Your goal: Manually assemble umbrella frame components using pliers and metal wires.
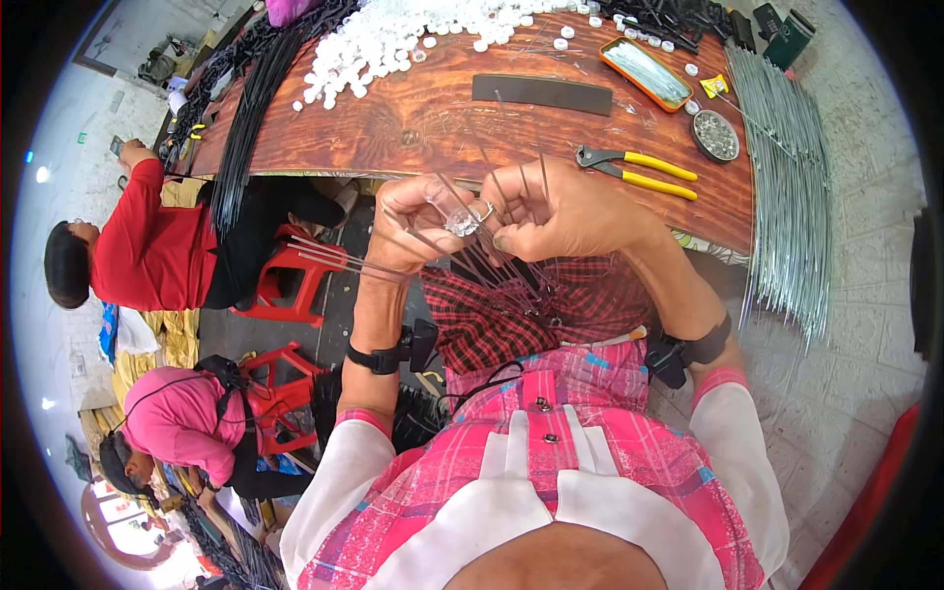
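My left hand pinches a clear plastic piece, roughly cup-shaped, just off the table's near edge. Thin dark metal rods fan out from around this piece, upward past my fingers and down toward my lap. Close on the right, my right hand has its fingertips pressed together on some of the rods beside the clear piece. What exactly lies between those fingertips is hidden. Yellow-handled cutting pliers rest on the table near my right hand.
On the wooden table lie a heap of white caps, a dark flat bar, an orange-rimmed tray of thin wires and a bowl of metal bits. Rod bundles overhang its right end. Two people sit at left.
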`<action>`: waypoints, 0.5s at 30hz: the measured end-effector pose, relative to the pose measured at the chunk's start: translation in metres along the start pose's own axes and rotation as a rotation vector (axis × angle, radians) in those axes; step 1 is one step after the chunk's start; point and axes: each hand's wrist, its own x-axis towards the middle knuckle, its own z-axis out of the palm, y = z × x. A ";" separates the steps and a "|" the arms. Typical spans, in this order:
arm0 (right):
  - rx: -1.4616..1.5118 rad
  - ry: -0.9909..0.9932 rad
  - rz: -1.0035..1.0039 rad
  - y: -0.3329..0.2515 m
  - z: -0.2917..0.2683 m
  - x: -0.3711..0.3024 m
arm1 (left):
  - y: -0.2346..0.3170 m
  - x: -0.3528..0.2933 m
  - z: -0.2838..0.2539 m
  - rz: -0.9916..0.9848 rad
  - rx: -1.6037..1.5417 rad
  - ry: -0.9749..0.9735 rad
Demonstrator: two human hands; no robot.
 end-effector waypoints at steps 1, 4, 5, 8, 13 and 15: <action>-0.001 0.001 0.000 -0.001 0.000 0.000 | 0.001 0.001 0.001 -0.004 -0.067 -0.023; -0.005 -0.017 -0.003 -0.001 0.003 0.000 | 0.008 0.004 0.010 0.076 -0.030 -0.063; 0.030 0.010 -0.012 -0.001 0.005 0.000 | 0.008 0.004 0.012 0.076 -0.031 -0.066; 0.035 0.118 -0.045 0.011 0.008 0.000 | 0.010 0.001 0.021 0.001 0.009 0.088; -0.075 0.267 -0.087 0.022 0.006 0.002 | 0.012 -0.003 0.030 0.046 0.079 0.271; -0.017 0.248 -0.076 0.019 0.007 0.003 | 0.011 -0.006 0.026 0.037 0.127 0.256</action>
